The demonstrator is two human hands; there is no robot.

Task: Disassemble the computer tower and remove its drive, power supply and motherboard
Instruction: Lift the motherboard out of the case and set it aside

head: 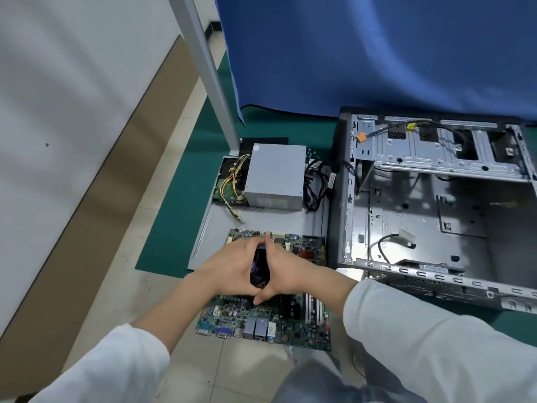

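Pale floor tiles and a green mat (174, 228) fill the lower left of the frame, with a blue curtain (377, 53) hanging across the top right. On the mat lies a grey side panel (261, 219) carrying the power supply (274, 177), with the drive (229, 181) just beside it under yellow wires. At right, the gutted case (436, 213) lies open, only loose cables left inside.

Low in the centre, the motherboard (261, 324) rests partly on the panel and partly on the floor tiles. Both hands meet over it: the left hand (229, 269) and right hand (287, 271) curl round a dark cooler fan (259, 270), gripping it from either side.

That board looks stiff but fragile (thin, crowded with small parts and pins), so I would judge it best held by its bare edges, never by the port block or slots. The cooler seems light; a straight, even pull should suit it.

A label on the power supply's side is too small to read; no brand can be made out.
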